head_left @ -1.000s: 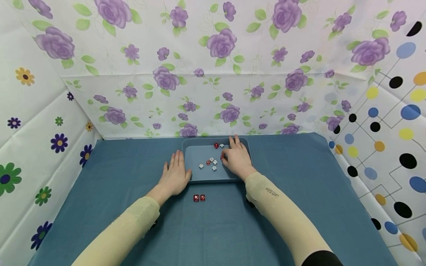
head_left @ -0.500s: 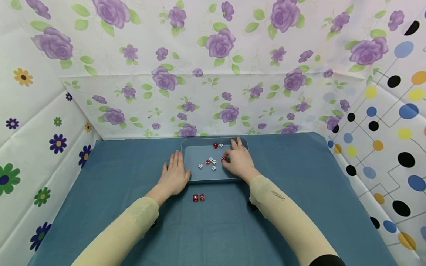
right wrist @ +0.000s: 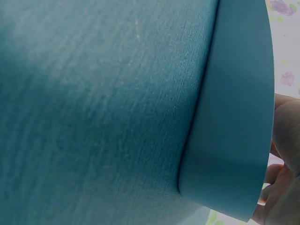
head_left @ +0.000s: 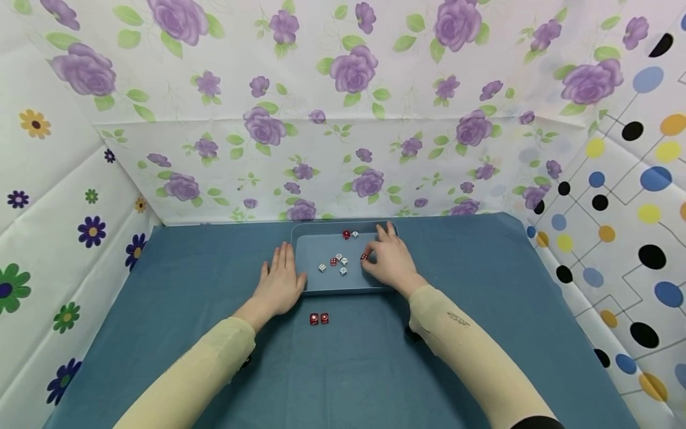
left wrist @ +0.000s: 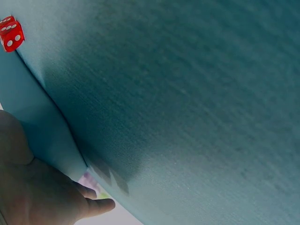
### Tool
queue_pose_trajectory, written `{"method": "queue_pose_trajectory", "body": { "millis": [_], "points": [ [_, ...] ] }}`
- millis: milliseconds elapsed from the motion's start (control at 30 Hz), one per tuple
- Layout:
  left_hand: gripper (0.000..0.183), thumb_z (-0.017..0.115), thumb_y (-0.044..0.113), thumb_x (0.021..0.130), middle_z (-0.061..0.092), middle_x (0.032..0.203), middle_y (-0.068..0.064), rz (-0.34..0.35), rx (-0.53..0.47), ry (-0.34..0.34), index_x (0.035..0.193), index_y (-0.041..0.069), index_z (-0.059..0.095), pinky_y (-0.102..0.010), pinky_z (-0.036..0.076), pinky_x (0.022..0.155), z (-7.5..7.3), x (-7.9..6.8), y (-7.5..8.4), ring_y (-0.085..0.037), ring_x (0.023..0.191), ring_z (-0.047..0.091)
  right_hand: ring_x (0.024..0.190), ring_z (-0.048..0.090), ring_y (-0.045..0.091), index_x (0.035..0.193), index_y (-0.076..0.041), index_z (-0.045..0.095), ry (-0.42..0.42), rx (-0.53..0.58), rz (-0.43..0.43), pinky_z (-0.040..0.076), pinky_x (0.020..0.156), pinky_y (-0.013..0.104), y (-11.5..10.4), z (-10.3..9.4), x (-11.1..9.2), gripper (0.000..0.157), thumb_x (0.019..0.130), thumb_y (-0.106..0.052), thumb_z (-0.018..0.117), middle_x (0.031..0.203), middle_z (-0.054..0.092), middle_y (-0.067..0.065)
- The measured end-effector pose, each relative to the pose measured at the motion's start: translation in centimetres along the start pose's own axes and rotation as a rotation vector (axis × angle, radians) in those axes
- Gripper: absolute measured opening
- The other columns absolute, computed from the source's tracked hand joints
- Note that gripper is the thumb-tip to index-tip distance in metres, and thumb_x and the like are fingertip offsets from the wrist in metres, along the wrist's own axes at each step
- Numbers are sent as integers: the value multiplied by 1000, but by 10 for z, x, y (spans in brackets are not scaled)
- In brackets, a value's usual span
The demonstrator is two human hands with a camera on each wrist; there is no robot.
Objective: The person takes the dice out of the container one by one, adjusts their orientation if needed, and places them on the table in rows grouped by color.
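Note:
A shallow blue-grey tray stands at the back of the table; its outer wall fills much of the right wrist view. My right hand reaches over its right side and pinches a red die between thumb and forefinger, the other fingers stretched toward the back rim. Along the tray's left side my left hand rests with straight fingers, the thumb at the rim. Several white dice and a red die lie mid-tray. Behind them, another red die sits beside a white die.
Two red dice lie side by side on the blue tablecloth in front of the tray; red dice show at the left wrist view's upper left corner. A flowered curtain rises right behind the tray, with patterned sheets at both sides.
My right hand, pinching the red die, has drawn it rightward, away from the dice in the middle of the tray. The left hand has stayed in place.

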State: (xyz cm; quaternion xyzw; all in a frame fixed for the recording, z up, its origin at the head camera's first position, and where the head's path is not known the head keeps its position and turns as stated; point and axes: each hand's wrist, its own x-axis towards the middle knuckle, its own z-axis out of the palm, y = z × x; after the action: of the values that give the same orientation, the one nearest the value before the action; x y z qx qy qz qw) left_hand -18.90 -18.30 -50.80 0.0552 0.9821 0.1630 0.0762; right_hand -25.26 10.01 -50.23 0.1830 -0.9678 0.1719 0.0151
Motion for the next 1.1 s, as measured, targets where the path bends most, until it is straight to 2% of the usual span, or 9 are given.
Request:
{"method": "queue_pose_trajectory", "body": {
  "millis": [400, 800, 1100],
  "points": [
    [81, 42, 37, 115, -4, 177, -25, -6, 0, -14, 169, -6, 0, -68, 9, 126, 1, 0, -1, -42, 163, 2, 162, 14, 44, 98, -20, 79, -12, 51, -33, 29, 125, 61, -5, -4, -14, 17, 97, -37, 80, 169, 36, 23],
    [81, 42, 38, 115, -2, 177, -25, -2, 19, -7, 169, -6, -1, -68, 10, 126, 0, 1, -1, -42, 163, 1, 162, 16, 43, 97, -23, 79, -24, 77, -83, 30, 122, 65, -18, -7, -30, 15, 97, -38, 82, 168, 39, 21],
    [81, 41, 39, 116, -1, 177, -25, -2, 17, -11, 169, -6, -1, -69, 10, 126, 1, 0, 0, -42, 163, 2, 161, 18, 44, 100, -23, 80, -29, 115, -150, 31, 121, 67, -27, -11, -44, 14, 98, -37, 81, 167, 40, 22]
  ]
}}
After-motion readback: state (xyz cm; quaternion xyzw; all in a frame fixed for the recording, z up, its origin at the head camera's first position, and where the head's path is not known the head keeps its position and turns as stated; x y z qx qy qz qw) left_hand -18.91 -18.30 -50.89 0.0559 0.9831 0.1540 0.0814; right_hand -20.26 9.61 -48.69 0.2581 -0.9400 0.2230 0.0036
